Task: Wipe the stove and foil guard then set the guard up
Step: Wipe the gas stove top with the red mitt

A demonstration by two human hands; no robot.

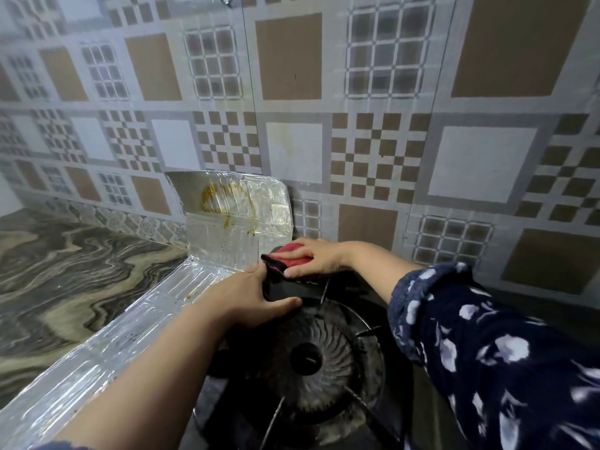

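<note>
A black gas stove (367,414) with a round burner (308,355) and pan supports fills the lower middle. A shiny foil guard (227,235) runs along the stove's left side and stands up at the back left corner, marked with yellow-brown grease stains. My right hand (315,256) presses a red and black cloth (285,259) flat on the stove's back left corner, beside the guard. My left hand (246,297) rests on the stove's left rim, thumb over the pan support ring, fingers touching the cloth's edge.
A patterned tile wall (357,125) rises right behind the stove. A marbled stone countertop (65,271) spreads to the left of the foil guard. My right arm wears a dark blue floral sleeve (503,352).
</note>
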